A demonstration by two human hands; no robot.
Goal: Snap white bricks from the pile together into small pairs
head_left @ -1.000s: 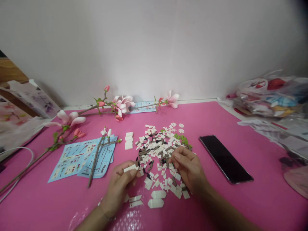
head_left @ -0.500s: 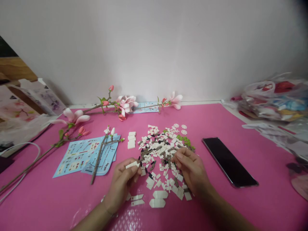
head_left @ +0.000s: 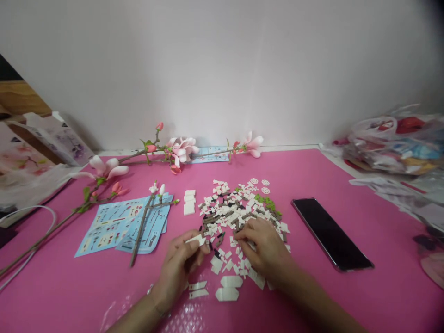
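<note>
My left hand (head_left: 178, 261) is closed on a white building-block piece (head_left: 197, 239), pinched between thumb and fingers just left of the loose pile. My right hand (head_left: 263, 247) reaches into the pile of small white, brown and black building-block pieces (head_left: 222, 215), its fingertips bent down and together among them. Whatever lies under those fingertips is hidden. Nearer to me lie two broad white pointed pieces (head_left: 227, 294) and two narrow white pieces (head_left: 198, 293). A short stack of white plates (head_left: 189, 203) sits beyond my left hand.
Blue instruction sheets (head_left: 107, 226) lie at left under a brown branch with white buds (head_left: 140, 231). Finished pink flower branches (head_left: 182, 148) rest along the wall and left side. A black phone (head_left: 331, 233) lies at right; plastic bags (head_left: 395, 143) heap beyond it.
My right hand has moved left and turned palm-down over the pile, its fingers reaching among the pieces. My left hand, still gripping the white piece, has shifted slightly right.
</note>
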